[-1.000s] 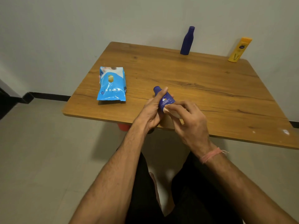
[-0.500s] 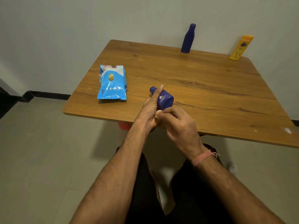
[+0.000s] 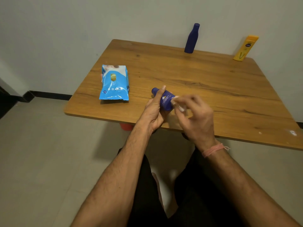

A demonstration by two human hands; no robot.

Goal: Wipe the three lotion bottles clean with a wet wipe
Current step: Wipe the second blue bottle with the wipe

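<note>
From the head view, I saw my left hand (image 3: 154, 112) wrapped around a small blue bottle (image 3: 165, 99), which lay tilted just above the near edge of the table (image 3: 205, 82), its cap pointing away and to the left. The left fingers (image 3: 159, 94) were curled along the bottle's side, one fingertip reaching up by the cap.

My right hand (image 3: 196, 118) sat just to the right of the bottle, its fingers (image 3: 183, 102) bent and pinching a small white wet wipe (image 3: 179, 108) against the bottle's lower end. That hand was blurred, so I could not tell exactly how the wipe was folded. A pink thread band (image 3: 213, 149) circled the right wrist.

To the left of my left fingers, well apart, a blue pack of wipes (image 3: 114, 82) lay flat on the table. Far beyond the fingers, at the back edge near the wall (image 3: 114, 18), a tall dark blue bottle (image 3: 191, 39) stood upright. Further right of it, near the back right corner, a yellow bottle (image 3: 244, 48) stood cap-up, seeming to lean against the wall.
</note>
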